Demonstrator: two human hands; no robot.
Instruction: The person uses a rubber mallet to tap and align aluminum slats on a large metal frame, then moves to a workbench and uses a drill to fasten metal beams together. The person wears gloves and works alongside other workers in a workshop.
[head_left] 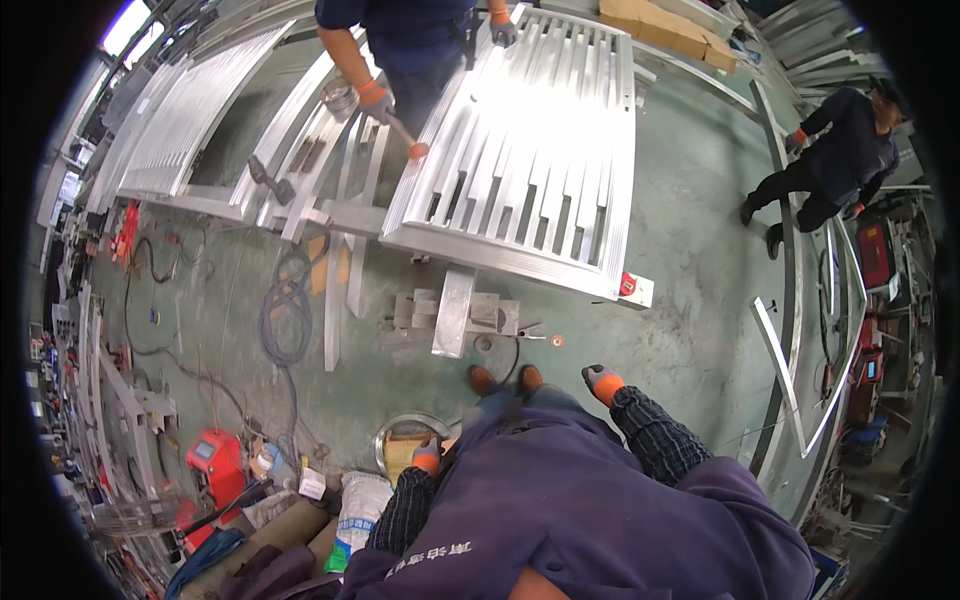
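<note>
The wearer stands on the green workshop floor (680, 300) with the left hand (427, 456) in a grey-and-orange glove hanging low at the hip, just above a round metal tub (392, 432) holding a yellowish block (401, 452), the fingers near it but not visibly touching (whether they are curled or loose cannot be told). The right hand (602, 382), gloved alike, is raised free in front of the body, its fingers drawn together and holding nothing. The short aluminium profile (453, 312) on its jig lies well ahead of both hands, below the slatted aluminium gate panel (530, 150) where a co-worker holds a hammer (405, 140).
</note>
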